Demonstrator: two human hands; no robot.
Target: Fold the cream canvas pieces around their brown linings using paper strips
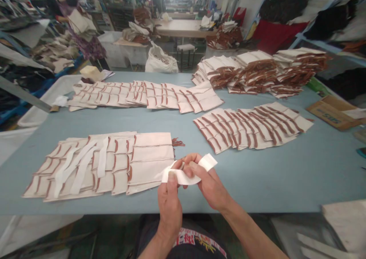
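Observation:
A white strip (187, 178) stretches between my two hands above the table's near edge. My left hand (170, 198) pinches its left end, the thumb on top. Around its right part my right hand (210, 184) is closed, and the free end sticks out beyond the fingers. Just left of my hands lies an overlapping row of cream fabric panels (151, 148) with brown seams. Several loose white strips (82, 165) rest across that row. Some brown fringe (177, 142) pokes out from under the nearest panel.
The blue-grey table (257, 183) carries another panel row (143, 95) at the back left and one (251, 127) at right. Tall panel stacks (263, 72) stand at the back right, near a cardboard box (334, 112). A person (82, 30) holding fabric stands beyond the table.

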